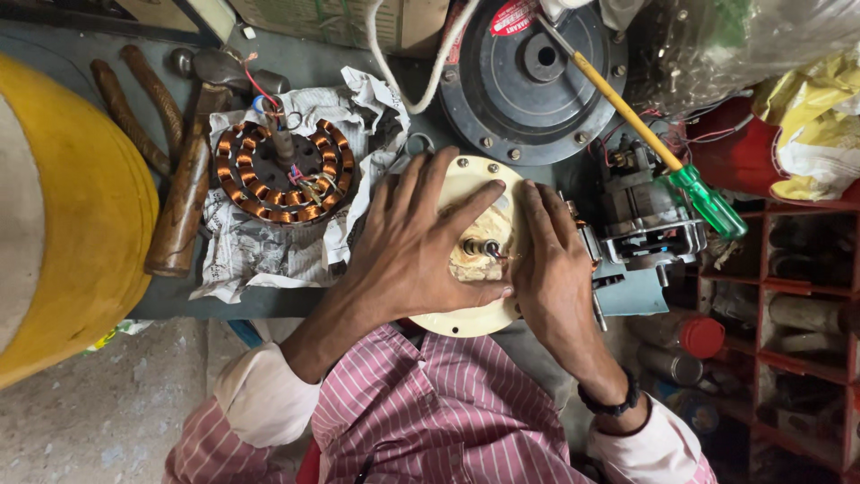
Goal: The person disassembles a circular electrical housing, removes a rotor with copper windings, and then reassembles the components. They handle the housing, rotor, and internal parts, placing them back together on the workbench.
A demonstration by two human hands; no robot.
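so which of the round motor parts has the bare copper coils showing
The stator on the crumpled newspaper, left of the hands; the cream cover and dark disc show none.

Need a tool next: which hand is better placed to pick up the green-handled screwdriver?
Probably the right hand. It lies flat on the right side of the cream round cover, nearer the screwdriver, whose green handle lies to its right. The left hand spreads over the cover's left side, farther away.

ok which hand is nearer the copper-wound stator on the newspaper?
Left. The left hand lies flat on the cream round cover, just right of the stator; the right hand rests further right on that cover.
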